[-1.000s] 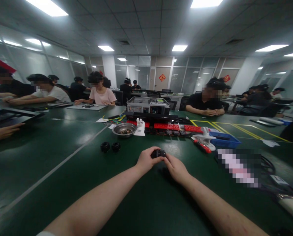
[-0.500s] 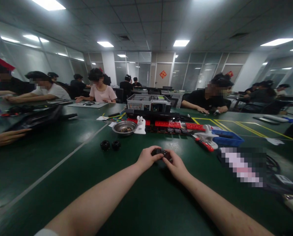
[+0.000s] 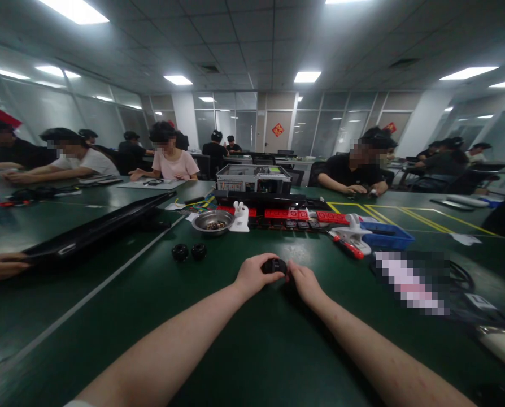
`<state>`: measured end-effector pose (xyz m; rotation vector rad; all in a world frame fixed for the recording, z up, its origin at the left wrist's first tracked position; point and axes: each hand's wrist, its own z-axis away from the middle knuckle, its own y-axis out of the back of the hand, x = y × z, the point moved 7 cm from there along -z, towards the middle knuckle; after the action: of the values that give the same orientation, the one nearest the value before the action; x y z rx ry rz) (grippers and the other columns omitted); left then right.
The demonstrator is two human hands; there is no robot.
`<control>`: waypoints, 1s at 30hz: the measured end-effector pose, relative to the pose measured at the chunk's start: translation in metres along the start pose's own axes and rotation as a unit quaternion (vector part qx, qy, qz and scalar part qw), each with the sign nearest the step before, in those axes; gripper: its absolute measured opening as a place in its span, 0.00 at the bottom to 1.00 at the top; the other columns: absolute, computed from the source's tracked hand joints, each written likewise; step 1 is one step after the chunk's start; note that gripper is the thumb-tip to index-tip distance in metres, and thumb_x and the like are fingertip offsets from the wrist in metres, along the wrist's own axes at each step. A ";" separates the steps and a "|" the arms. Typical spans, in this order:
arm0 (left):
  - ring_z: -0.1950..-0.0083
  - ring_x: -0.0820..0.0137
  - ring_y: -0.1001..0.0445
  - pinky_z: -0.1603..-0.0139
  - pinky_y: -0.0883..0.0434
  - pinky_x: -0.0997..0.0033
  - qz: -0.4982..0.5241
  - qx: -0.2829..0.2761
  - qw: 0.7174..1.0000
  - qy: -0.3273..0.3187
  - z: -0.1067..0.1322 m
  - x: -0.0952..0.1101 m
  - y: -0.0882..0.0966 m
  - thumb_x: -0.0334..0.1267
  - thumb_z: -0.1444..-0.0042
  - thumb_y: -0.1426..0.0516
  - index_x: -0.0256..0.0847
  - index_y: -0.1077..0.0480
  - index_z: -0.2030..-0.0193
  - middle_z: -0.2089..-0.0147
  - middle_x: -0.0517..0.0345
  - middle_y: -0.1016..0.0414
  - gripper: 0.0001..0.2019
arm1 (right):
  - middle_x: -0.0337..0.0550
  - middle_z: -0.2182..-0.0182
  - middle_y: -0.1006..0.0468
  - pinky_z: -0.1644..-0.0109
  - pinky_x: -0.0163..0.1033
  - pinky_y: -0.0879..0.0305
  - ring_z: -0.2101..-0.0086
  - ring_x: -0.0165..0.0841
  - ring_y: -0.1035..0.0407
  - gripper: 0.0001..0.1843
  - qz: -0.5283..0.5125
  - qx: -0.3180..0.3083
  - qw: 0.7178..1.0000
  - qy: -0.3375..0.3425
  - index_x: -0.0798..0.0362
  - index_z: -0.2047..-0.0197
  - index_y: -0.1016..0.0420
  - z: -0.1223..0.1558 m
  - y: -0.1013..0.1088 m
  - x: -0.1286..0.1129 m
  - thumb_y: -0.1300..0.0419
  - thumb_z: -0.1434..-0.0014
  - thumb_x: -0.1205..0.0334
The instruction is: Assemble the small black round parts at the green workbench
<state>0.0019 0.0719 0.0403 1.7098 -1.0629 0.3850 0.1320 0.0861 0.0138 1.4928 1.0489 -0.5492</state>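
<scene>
Over the green table, my left hand (image 3: 255, 274) grips a small dark black part (image 3: 273, 265) between thumb and fingers. Close against its right end is my right hand (image 3: 305, 282), fingers pinched together; what they hold, if anything, is hidden. Two round black knobbly pieces, a left one (image 3: 180, 252) and a right one (image 3: 199, 251), lie side by side to the left of my hands. Beyond them stands a metal bowl (image 3: 212, 222) with small brassy bits inside. A white plastic piece (image 3: 240, 217) is beside the bowl.
Red strips (image 3: 280, 213) lie across the table ahead, before an opened metal case (image 3: 252, 180). To the right are a red-handled tool (image 3: 349, 247), a white clamp-like piece (image 3: 354, 229) and a blue tray (image 3: 390, 236). At left, another person's hand (image 3: 2, 265) holds a long black panel (image 3: 100, 226).
My right hand has loosened from across the black part to its right end, and the part has turned in my left hand. At left, the other person's black panel has swung lengthwise into view.
</scene>
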 end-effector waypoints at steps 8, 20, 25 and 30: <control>0.58 0.67 0.32 0.57 0.35 0.68 0.042 -0.001 0.999 0.028 -0.004 -0.012 -0.004 0.46 0.58 0.44 0.44 0.33 0.58 0.60 0.57 0.29 0.19 | 0.39 0.77 0.32 0.70 0.35 0.43 0.74 0.30 0.38 0.17 0.033 -0.016 0.998 0.049 0.55 0.73 0.34 0.000 -0.004 -0.005 0.53 0.47 0.51; 0.62 0.68 0.31 0.60 0.35 0.68 0.037 -0.005 0.998 0.050 -0.003 -0.012 -0.006 0.48 0.57 0.45 0.42 0.32 0.61 0.63 0.58 0.29 0.18 | 0.43 0.72 0.30 0.64 0.38 0.42 0.68 0.33 0.36 0.21 0.043 0.014 0.997 0.063 0.55 0.68 0.33 0.001 -0.001 -0.009 0.61 0.43 0.51; 0.60 0.69 0.32 0.58 0.36 0.69 0.036 -0.005 0.999 0.007 0.001 -0.002 -0.003 0.47 0.58 0.44 0.44 0.33 0.60 0.62 0.59 0.29 0.18 | 0.42 0.76 0.31 0.65 0.38 0.43 0.69 0.35 0.37 0.24 0.071 -0.001 0.995 0.063 0.55 0.75 0.32 0.000 -0.002 -0.004 0.60 0.44 0.49; 0.63 0.68 0.30 0.63 0.33 0.69 0.119 -0.025 0.992 0.045 -0.001 -0.015 -0.008 0.49 0.56 0.46 0.41 0.33 0.59 0.62 0.56 0.29 0.19 | 0.44 0.70 0.31 0.63 0.37 0.41 0.67 0.33 0.37 0.14 0.061 0.009 0.993 0.101 0.55 0.66 0.33 0.005 -0.001 -0.015 0.51 0.47 0.54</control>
<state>0.0002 0.0805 0.0262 1.5112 -1.2024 0.5766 0.1253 0.0771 0.0246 1.6412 1.1006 -0.3271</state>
